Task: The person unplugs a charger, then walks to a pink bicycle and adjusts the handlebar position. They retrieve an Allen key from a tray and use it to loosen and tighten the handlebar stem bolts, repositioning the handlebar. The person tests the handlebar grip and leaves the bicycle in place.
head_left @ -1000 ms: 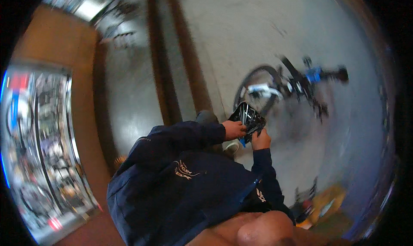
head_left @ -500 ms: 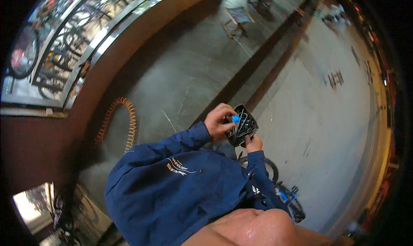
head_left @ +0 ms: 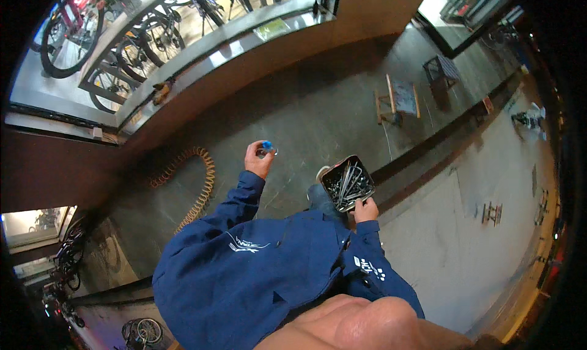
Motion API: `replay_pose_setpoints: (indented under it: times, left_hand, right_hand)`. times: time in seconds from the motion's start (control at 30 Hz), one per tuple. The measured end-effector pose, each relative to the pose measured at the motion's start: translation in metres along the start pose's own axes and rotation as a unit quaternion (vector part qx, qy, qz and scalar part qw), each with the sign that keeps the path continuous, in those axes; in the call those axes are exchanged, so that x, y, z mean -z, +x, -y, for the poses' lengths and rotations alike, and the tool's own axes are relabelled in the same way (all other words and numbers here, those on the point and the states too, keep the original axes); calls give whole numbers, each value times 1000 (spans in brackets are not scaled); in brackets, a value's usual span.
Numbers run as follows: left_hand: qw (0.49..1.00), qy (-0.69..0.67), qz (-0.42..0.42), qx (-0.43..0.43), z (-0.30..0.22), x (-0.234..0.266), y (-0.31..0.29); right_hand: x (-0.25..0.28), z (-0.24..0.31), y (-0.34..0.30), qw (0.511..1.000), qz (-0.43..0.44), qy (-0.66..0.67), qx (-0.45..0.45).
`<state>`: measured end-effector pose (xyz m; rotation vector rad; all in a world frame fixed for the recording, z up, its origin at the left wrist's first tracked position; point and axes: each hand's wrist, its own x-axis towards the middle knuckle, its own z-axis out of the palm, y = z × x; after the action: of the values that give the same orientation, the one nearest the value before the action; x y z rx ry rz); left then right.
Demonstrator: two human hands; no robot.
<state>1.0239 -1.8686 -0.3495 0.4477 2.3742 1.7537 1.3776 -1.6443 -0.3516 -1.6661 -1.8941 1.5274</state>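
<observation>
At the far left we note bicycles [head_left: 128, 50] parked behind a metal rail, seen through a window above a brown wall. Below them, on the grey stone floor [head_left: 318, 105], lies a coiled orange hose [head_left: 199, 185], curving down toward the blue jacket sleeve [head_left: 238, 209].

Moving right, we record the left hand [head_left: 258, 159] raised away from the body, its fingers pinched closed on a small item with a blue tip [head_left: 267, 147]. The item is too small for us to identify further. It sits at the fingertips, well apart from the tin.

Further right, the right hand [head_left: 365, 210] grips a dark rectangular tin [head_left: 348, 182] by its lower corner, thumb on the rim. The tin is held tilted, open side toward the camera, and is filled with loose metal parts [head_left: 347, 182], long thin pieces and smaller bits mixed together. We cannot tell the individual kinds.

Beyond the tin, toward the upper right, a small wooden frame [head_left: 397, 99] stands on the floor, with a dark low stool [head_left: 441, 70] just past it. A dark strip in the floor runs diagonally toward the right edge.
</observation>
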Motion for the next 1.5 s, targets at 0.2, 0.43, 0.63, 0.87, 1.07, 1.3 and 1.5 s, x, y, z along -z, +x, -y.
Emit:
replay_pose_setpoints:
  times: [0.2, 0.43, 0.63, 0.87, 1.07, 1.3, 1.5]
  left_hand:
    - [983, -32, -130, 127, -3, 24, 91]
    - [964, 33, -217, 147, 88, 25, 261]
    - [965, 123, -194, 127, 123, -26, 479]
    - [974, 191, -58, 108, 121, -129, 724]
    - [985, 158, -25, 63, 109, -257, 875]
    - [985, 136, -27, 103, 109, -368, 972]
    - [982, 164, -64, 74, 133, -438, 1002]
  right_hand:
    - [14, 118, 63, 998, 49, -11, -38]
    - [-25, 198, 170, 997, 51, 34, -55]
    - [-96, 237, 279, 991, 5, 61, -122]
    - [-178, 335, 344, 950, -87, 167, -248]
    - [-208, 432, 394, 945, -119, 207, -224]
    - [-183, 421, 485, 989, -99, -35, -107]
    - [-136, 383, 576, 987, -138, -57, -53]
